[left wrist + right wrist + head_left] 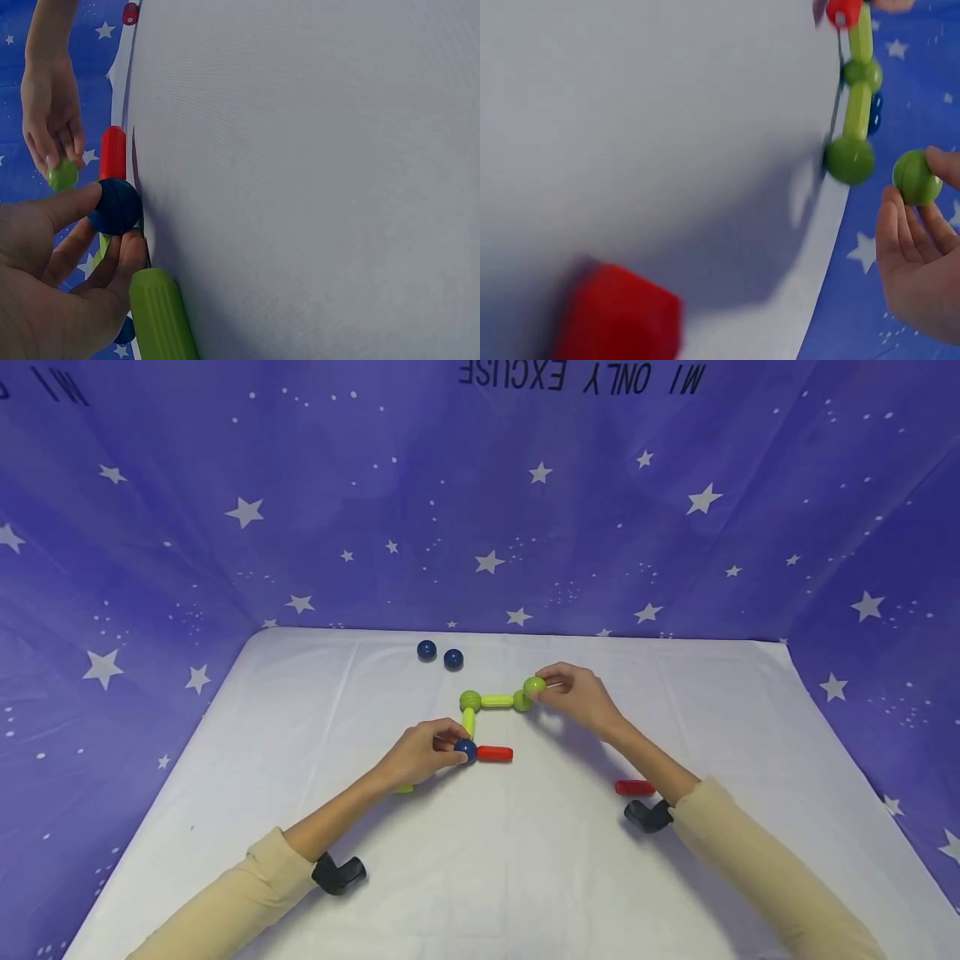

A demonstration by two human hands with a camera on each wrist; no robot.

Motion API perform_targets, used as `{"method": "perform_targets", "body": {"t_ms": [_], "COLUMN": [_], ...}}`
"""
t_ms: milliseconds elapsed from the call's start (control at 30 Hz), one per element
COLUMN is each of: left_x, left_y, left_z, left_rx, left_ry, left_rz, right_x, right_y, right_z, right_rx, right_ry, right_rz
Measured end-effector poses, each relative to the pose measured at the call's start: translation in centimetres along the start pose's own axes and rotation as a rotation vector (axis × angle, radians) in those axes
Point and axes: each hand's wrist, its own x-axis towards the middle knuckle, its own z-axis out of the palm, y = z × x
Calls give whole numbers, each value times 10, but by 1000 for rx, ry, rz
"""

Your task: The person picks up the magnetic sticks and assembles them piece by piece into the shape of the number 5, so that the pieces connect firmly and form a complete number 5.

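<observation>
My left hand (420,755) pinches a dark blue ball (115,206) between thumb and fingers. A red rod (495,754) joins that ball on its right. A yellow-green rod (468,721) leads away from it to a green ball (470,701), from which a second yellow-green rod (497,701) runs right to another green ball (850,160). My right hand (581,695) holds a separate green ball (917,178) in its fingertips. In the right wrist view, a gap parts this ball from the end one.
Two blue balls (427,650) lie near the table's far edge. A loose red rod (634,787) lies by the right forearm, and a green rod (163,315) is partly hidden below the left hand. A purple starry cloth (487,510) stands behind the white table (360,693).
</observation>
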Motion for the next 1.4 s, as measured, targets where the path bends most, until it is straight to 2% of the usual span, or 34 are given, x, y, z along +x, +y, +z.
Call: {"method": "perform_targets", "body": {"t_ms": [167, 333, 633, 900, 1167, 1400], "left_x": [-1, -1, 1, 0, 0, 1], "left_y": [-1, -1, -2, -3, -1, -1], "left_z": [-1, -1, -1, 1, 1, 1], "left_rx": [-10, -12, -13, -9, -16, -2], "left_ry": [-5, -2, -12, -6, -5, 4], "left_rz": [9, 21, 27, 26, 17, 5], "right_x": [-25, -40, -50, -54, -57, -71], "right_y": [-4, 1, 10, 9, 13, 18], "right_z": [9, 23, 34, 35, 33, 8], "right_rx": [-4, -2, -44, -47, -38, -116], "right_ry": [-80, -158, -187, -198, -211, -207], "right_rz": [36, 81, 54, 73, 59, -4]}}
